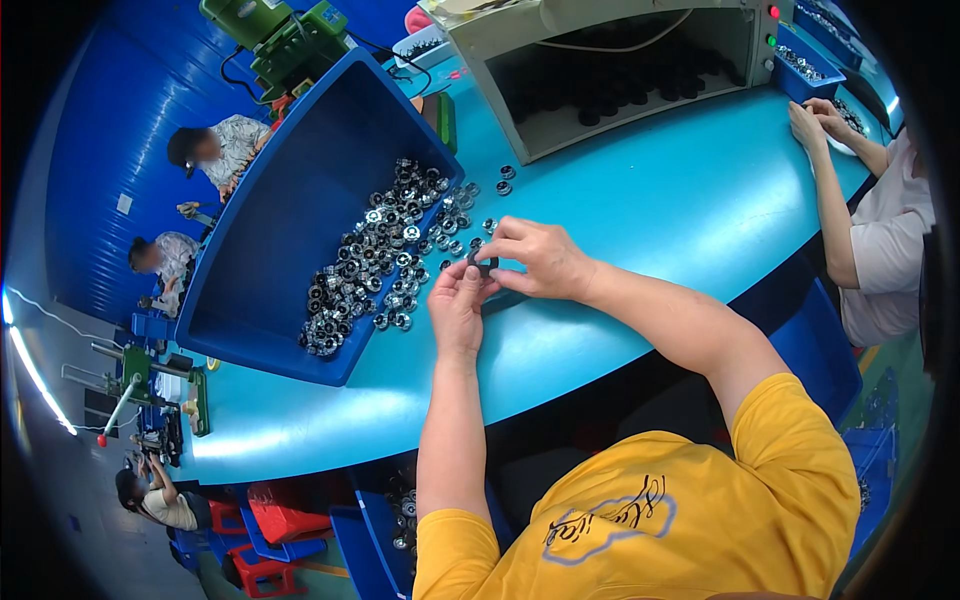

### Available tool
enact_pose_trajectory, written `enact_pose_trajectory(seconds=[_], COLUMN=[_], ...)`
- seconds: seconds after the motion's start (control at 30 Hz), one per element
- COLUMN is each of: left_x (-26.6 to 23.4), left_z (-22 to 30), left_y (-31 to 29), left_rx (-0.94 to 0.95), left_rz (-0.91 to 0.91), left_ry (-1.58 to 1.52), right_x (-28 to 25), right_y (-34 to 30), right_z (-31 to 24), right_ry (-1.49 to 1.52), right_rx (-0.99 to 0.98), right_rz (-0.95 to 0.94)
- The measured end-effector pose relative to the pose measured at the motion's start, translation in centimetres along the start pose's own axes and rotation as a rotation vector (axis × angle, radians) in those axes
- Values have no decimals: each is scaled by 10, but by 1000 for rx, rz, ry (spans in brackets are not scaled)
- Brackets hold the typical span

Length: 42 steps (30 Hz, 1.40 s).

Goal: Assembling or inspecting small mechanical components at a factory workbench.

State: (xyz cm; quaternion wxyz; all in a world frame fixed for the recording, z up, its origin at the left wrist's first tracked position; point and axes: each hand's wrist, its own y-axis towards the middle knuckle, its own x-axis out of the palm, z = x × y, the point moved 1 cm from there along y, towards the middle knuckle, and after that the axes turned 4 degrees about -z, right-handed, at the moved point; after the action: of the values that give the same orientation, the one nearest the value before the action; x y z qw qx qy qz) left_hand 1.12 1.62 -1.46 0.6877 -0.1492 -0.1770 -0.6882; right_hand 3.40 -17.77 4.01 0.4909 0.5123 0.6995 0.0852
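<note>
A small black ring-shaped part [487,264] is pinched between my two hands above the turquoise table. My left hand [459,308] is closed on its near left side. From the right, my right hand [548,262] grips it with thumb and fingertips, and the fingers cover much of the part. Just left of my hands, several shiny chrome-and-black round parts [352,262] lie heaped at the mouth of a big blue bin [262,210]. Loose ones [403,321] have spilled onto the tabletop [600,330], and a couple of dark round parts [505,180] sit just beyond my right hand.
A grey metal box [490,95] with an open front holds several black round pieces [620,90] at the back. At the right, another person [880,220] works beside a small blue bin [803,68]. A green machine [285,45] stands behind the big bin.
</note>
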Motion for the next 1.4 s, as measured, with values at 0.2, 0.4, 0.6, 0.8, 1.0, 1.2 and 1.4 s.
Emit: enact_pose_trajectory(seconds=[0.2, 0.4, 0.6, 0.8, 1.0, 1.2, 1.4], left_x=[4, 25, 21, 13, 5, 8, 14], left_z=[1, 11, 13, 2, 7, 26, 32], left_y=[-3, -10, -10, -4, 1, -3, -6], left_rx=[19, 19, -39, 79, 170, 147, 101], left_rz=[-2, -176, -282, -203, -145, -227, -268], left_ry=[55, 23, -25, 95, 155, -135, -246], right_x=[4, 10, 15, 27, 17, 23, 23], right_y=[-1, -1, -4, -7, 13, 63, 71], right_z=[4, 24, 23, 27, 36, 129, 150], right_ry=[-56, 374, 763, 809, 311, -390, -496], right_rx=[-22, 103, 296, 515, 244, 312, 434], right_rz=[-71, -162, -273, -217, -115, -223, -390])
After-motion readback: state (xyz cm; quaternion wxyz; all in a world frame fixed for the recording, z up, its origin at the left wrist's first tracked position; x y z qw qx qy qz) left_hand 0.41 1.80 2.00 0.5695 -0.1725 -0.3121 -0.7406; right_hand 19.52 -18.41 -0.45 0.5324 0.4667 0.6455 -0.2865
